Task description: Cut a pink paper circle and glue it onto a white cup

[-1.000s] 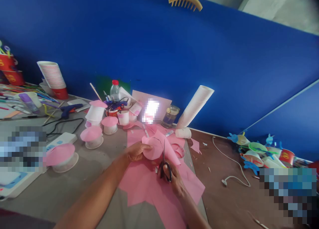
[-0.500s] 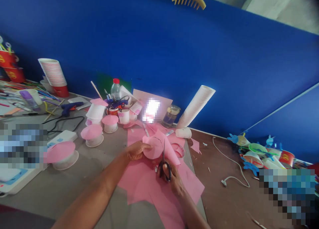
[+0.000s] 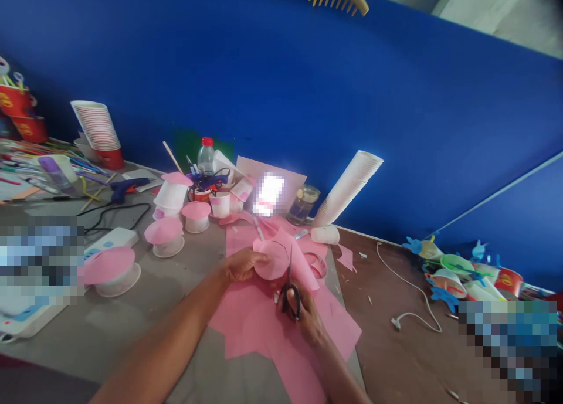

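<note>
Left hand (image 3: 241,265): fingers closed together, gripping the left edge of a pink paper piece (image 3: 294,262), which is held up and curved just above the table. A dark drawn circle (image 3: 277,260) shows on the paper piece. Right hand (image 3: 305,321): curled around the loops of the scissors (image 3: 291,299), with the blades pointing up against the paper piece beside the circle. Whether the blades are open or closed cannot be told.

Directly below both hands lies a large, jagged pink paper sheet (image 3: 259,328), spread on a grey tabletop (image 3: 118,333). Its right side overlaps a brown tabletop (image 3: 396,363), which has paper scraps and a white cable (image 3: 411,288) on it.

Left of the hands stand three white cups with pink paper caps (image 3: 163,231), with a hot glue gun (image 3: 127,187) and a power strip (image 3: 112,238) behind and beside them. Farther back are a plastic bottle with a red cap (image 3: 205,158) and a glass jar (image 3: 303,204). A tall stack of white paper cups (image 3: 347,188) leans against a blue wall (image 3: 264,75). At far right lies a heap of cups with blue paper shapes (image 3: 446,278). Blurred patches hide objects at far left and lower right.
</note>
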### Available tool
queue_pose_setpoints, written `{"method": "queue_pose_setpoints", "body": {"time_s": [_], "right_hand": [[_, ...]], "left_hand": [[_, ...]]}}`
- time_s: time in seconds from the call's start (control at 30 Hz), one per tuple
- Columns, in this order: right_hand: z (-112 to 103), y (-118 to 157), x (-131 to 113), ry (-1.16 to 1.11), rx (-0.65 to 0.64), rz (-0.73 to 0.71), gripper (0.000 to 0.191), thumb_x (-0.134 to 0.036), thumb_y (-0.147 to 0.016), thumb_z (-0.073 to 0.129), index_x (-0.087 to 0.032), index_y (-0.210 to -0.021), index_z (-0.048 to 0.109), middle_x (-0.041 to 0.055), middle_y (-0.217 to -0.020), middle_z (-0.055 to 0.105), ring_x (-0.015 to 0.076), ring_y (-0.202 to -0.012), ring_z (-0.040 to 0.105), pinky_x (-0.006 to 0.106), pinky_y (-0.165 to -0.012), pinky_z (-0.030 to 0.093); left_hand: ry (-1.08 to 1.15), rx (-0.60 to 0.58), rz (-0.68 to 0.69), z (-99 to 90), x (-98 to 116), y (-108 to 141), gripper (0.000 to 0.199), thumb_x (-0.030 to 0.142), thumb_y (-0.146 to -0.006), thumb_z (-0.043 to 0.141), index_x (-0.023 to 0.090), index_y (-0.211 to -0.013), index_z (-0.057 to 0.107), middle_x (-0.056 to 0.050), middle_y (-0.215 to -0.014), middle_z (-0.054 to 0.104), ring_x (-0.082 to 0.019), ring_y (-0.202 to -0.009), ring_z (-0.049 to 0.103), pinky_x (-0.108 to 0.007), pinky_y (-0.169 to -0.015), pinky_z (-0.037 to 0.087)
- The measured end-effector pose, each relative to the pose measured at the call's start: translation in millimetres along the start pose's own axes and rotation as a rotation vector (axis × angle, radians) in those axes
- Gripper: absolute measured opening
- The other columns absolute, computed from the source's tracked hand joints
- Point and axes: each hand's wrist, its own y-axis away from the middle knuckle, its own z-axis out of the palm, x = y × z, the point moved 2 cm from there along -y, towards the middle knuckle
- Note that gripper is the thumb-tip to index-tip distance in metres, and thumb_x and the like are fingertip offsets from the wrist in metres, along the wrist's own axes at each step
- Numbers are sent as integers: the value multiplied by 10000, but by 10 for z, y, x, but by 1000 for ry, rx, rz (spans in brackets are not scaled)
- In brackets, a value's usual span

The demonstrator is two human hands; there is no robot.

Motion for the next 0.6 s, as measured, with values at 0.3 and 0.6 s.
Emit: {"method": "queue_pose_setpoints", "body": {"time_s": [0.3,0.6], "right_hand": [[19,-4,-5,-25,5,-27,476,-614,-876,409,-167,-767,529,-1,-586,528,100,-518,430,244,-509,344],[24,-8,14,7,9,-58,461,-576,-901,387,-178,-700,506,-1,-576,513,109,-523,434,252,-522,359]], "left_hand": [[-26,26,6,14,-10,1,144,190,-681,687,80,-775,675,-130,-733,719,-279,-760,674,-367,-666,548],[-8,32,0,-23,-25,-16,179,178,-684,690,55,-813,688,-156,-771,725,-276,-763,684,-384,-695,545]]}}
